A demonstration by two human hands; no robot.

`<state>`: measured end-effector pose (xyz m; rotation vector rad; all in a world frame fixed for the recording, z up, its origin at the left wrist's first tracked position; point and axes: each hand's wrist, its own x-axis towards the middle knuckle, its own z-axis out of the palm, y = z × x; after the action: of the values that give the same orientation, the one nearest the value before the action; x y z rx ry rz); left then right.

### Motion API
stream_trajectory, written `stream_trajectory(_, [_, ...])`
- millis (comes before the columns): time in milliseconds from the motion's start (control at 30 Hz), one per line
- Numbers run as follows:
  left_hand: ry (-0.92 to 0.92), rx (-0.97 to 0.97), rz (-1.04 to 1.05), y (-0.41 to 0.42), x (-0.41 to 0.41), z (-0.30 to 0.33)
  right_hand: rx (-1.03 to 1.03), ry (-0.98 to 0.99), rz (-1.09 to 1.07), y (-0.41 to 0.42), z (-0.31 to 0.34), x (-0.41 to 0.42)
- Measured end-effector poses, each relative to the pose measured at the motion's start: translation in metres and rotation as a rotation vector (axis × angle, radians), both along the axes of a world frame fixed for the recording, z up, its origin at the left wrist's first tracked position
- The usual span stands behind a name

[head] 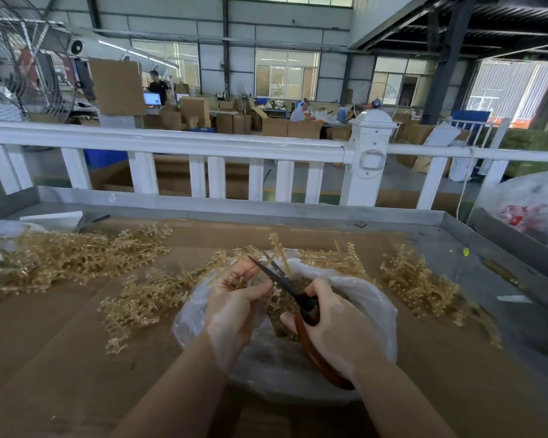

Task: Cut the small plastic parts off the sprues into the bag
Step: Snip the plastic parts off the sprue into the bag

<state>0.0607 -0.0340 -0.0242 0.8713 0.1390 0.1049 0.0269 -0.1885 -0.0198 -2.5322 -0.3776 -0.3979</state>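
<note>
My left hand grips a tan plastic sprue that sticks up over a clear plastic bag in the middle of the table. My right hand holds scissors with dark blades and reddish-brown handles; the blades are parted around the sprue stem. Small tan cut parts lie inside the bag, partly hidden by both hands.
Piles of tan sprues lie on the brown cardboard: a large pile at the far left, one left of the bag, one on the right. A metal table rim and white fence stand behind. Another filled plastic bag sits far right.
</note>
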Motion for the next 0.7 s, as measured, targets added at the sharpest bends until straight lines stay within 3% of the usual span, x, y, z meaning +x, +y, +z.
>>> stream_trajectory(200, [0.061, -0.085, 0.158, 0.01, 0.004, 0.004, 0.008, -0.01, 0.0, -0.005, -0.003, -0.001])
stream_trajectory(433, [0.075, -0.037, 0.219, 0.012, 0.002, 0.001, -0.001, -0.038, -0.037, -0.007, -0.004, -0.001])
stream_trajectory(700, [-0.015, 0.313, 0.055, 0.0, 0.001, -0.013, -0.032, -0.11, 0.004, 0.001, -0.006, -0.001])
